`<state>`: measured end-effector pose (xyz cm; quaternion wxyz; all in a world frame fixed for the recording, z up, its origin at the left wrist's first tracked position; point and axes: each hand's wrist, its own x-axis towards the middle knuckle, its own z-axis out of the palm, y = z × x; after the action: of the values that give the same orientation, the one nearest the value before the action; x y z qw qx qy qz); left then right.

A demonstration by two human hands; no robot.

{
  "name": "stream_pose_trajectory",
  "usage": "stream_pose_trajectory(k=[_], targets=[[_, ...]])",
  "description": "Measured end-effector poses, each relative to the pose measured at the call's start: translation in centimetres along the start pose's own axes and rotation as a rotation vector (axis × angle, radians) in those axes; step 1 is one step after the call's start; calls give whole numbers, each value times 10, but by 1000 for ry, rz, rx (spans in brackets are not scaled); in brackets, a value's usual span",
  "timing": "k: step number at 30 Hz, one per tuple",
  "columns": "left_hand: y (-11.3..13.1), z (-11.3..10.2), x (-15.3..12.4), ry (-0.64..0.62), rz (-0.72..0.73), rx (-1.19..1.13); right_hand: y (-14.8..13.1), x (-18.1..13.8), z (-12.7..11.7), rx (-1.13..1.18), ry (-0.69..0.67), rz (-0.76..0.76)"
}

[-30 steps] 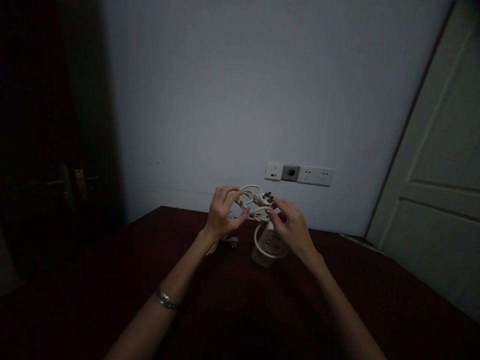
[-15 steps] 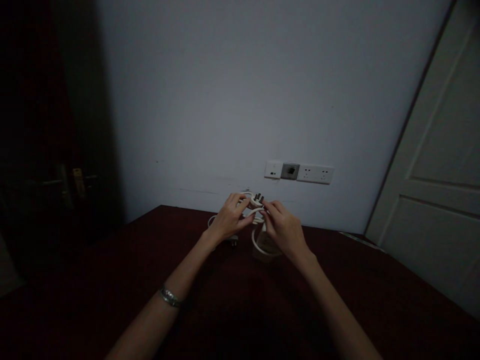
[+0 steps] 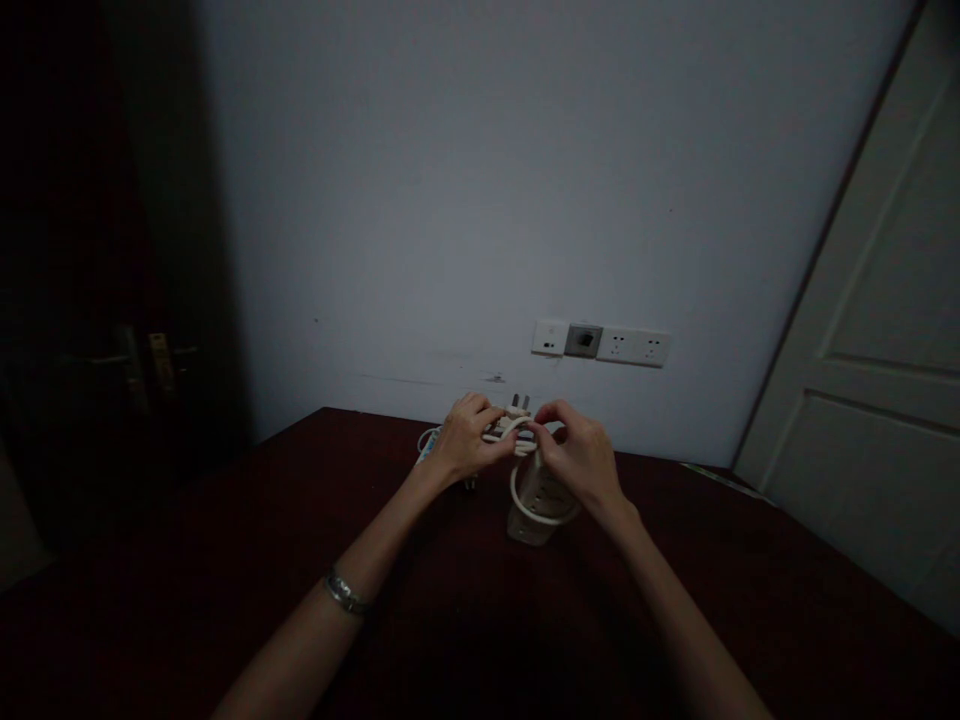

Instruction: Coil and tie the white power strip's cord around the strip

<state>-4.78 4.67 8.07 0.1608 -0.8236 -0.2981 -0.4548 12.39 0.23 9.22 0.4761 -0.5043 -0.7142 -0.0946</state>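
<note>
Both of my hands meet over a dark red tabletop around a bundled white cord [image 3: 517, 430]. My left hand [image 3: 469, 438] is closed on the cord's loops, beside a plug [image 3: 519, 408] whose metal prongs point up toward the wall. Thumb and fingers of my right hand [image 3: 574, 452] pinch the cord from the other side. Beneath the right hand a white power strip [image 3: 534, 515] hangs or leans at a slant, with a loop of cord around it. Behind my left wrist lie another cord coil and a second plug [image 3: 470, 483], partly hidden.
The dark red table [image 3: 360, 480] reaches back to a pale wall. On the wall is a row of sockets [image 3: 634, 346] and a grey outlet plate [image 3: 583, 340]. A white panelled door [image 3: 885, 430] stands at the right; a dark door with a handle [image 3: 159, 360] is at the left.
The upright plug has turned, its prongs now pointing straighter up. More of the power strip shows below my right hand. Both hands stay close together on the cord.
</note>
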Motion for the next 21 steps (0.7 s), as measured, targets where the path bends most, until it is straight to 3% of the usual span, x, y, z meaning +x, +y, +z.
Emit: stream_pose_trajectory(k=[6,11,13,17,21], targets=[[10,-12,6,-29,-15,173,3,3,9,213,7,155],[12,-24,9,54,78,346,-3,7,8,548,-158,110],[13,-27,10,106,103,389,-7,9,2,627,-161,106],[14,-30,12,143,167,429,-14,7,-5,706,-184,186],[13,-35,12,65,186,333,-17,3,2,656,-199,281]])
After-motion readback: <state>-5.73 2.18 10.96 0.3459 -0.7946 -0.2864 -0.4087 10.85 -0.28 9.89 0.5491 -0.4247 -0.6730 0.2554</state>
